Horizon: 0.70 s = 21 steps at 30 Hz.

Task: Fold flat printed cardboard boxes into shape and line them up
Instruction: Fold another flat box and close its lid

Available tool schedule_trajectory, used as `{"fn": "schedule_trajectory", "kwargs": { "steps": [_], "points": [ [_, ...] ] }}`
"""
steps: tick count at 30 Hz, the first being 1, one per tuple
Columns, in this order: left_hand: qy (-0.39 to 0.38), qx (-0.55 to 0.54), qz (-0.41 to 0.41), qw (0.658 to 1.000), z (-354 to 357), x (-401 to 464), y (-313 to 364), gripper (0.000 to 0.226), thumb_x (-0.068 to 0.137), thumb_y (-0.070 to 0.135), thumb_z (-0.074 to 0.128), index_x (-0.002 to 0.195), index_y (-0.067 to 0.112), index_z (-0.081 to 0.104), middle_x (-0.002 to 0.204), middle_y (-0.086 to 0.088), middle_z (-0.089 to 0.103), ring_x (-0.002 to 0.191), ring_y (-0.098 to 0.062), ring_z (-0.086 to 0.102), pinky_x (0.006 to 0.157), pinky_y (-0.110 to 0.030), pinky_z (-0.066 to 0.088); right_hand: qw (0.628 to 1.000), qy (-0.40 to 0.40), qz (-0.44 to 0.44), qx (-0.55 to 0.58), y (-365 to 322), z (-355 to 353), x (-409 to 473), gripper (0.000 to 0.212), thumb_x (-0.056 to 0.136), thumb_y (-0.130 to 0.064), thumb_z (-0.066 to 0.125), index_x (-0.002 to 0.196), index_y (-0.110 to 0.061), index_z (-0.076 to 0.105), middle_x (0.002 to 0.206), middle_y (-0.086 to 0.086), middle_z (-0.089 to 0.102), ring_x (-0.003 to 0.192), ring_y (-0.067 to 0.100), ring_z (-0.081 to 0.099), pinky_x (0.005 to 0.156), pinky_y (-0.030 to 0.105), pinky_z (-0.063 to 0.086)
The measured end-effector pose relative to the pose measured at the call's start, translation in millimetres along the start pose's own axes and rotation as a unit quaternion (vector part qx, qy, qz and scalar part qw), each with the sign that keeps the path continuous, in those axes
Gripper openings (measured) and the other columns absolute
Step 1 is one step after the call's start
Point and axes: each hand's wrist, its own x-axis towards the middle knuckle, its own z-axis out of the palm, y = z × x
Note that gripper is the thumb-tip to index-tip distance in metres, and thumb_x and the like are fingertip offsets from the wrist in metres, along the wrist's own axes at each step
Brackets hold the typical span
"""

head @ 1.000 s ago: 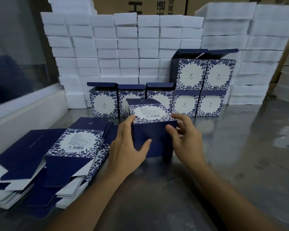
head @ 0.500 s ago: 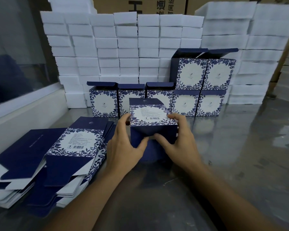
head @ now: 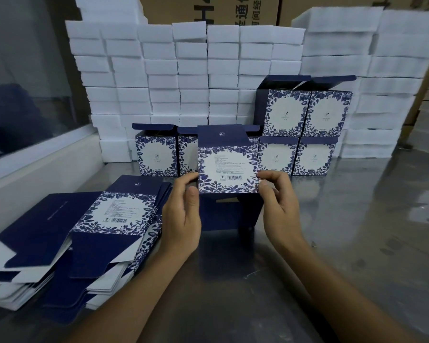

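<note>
1. Holding the half-formed box between them near the middle of the view, the left hand and right hand each pinch a lower corner of its printed barcode panel, fingers clamped on the card: the left at the 9 o'clock edge, the right at the 3 o'clock edge.
2. The box stands raised just above the steel surface, its dark blue top flap up and its lower dark part hanging towards the surface; whether the bottom is locked I cannot tell.
3. At 8 o'clock from the hands lies the stack of flat boxes, fanned and overlapping, its near edge just beside the left wrist.
4. Risk, as I judge it: the grip is only on two corners, so a twist could skew the walls or crease the printed panel.
5. A left forearm swinging back could drag the loose flat stack out of order.
6. At 12 o'clock, behind the held box, stands the row of finished boxes with lids open, and two stacked boxes on its right end.
7. Setting the new box down carelessly could knock the row askew or catch an open lid.
8. Farthest back, white foam blocks form a wall.
</note>
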Motion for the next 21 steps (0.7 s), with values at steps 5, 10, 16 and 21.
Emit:
{"fn": "schedule_trajectory", "kwargs": {
  "steps": [5, 10, 16, 21],
  "points": [
    [0.016, 0.009, -0.074, 0.997, 0.8, 4.9, -12.6, 0.015, 0.097, 0.009, 0.055, 0.104, 0.023, 0.059, 0.097, 0.005, 0.066, 0.089, -0.01, 0.062, 0.075, -0.03, 0.051, 1.0, -0.016, -0.003, -0.011, 7.0, 3.6, -1.4, 0.025, 0.095, -0.011, 0.047, 0.104, -0.033, 0.056, 0.099, -0.026, 0.064, 0.094, 0.0, 0.06, 0.08, 0.013, 0.046],
    [-0.023, -0.113, -0.229, 0.967, 3.0, 9.4, -12.5, 0.026, 0.096, 0.018, 0.06, 0.113, 0.033, 0.048, 0.111, 0.014, 0.061, 0.106, -0.009, 0.061, 0.091, -0.032, 0.049, 0.994, -0.031, 0.053, -0.089, 17.3, 0.2, -1.7, 0.041, 0.093, 0.001, 0.054, 0.108, -0.037, 0.055, 0.111, -0.017, 0.064, 0.099, -0.002, 0.063, 0.08, 0.014, 0.051],
    [-0.04, -0.027, -0.195, 0.98, 3.6, 4.9, -14.3, 0.066, 0.076, 0.038, 0.081, 0.131, 0.032, 0.045, 0.116, 0.014, 0.051, 0.097, -0.001, 0.053, 0.082, -0.019, 0.045, 0.981, -0.048, 0.11, -0.151, 18.1, -1.3, -4.4, 0.073, 0.083, -0.065, 0.065, 0.141, -0.022, 0.054, 0.135, -0.011, 0.058, 0.125, 0.004, 0.053, 0.107, 0.032, 0.043],
    [-0.065, -0.068, -0.172, 0.981, 0.9, 4.1, -7.5, 0.063, 0.068, 0.048, 0.082, 0.123, 0.03, 0.057, 0.113, 0.01, 0.063, 0.094, 0.003, 0.062, 0.077, -0.014, 0.053, 0.986, -0.129, 0.103, -0.017, 11.9, 5.0, -9.9, 0.06, 0.091, -0.066, 0.053, 0.129, -0.02, 0.061, 0.125, -0.006, 0.068, 0.118, 0.01, 0.063, 0.097, 0.03, 0.053]
  ]
}}
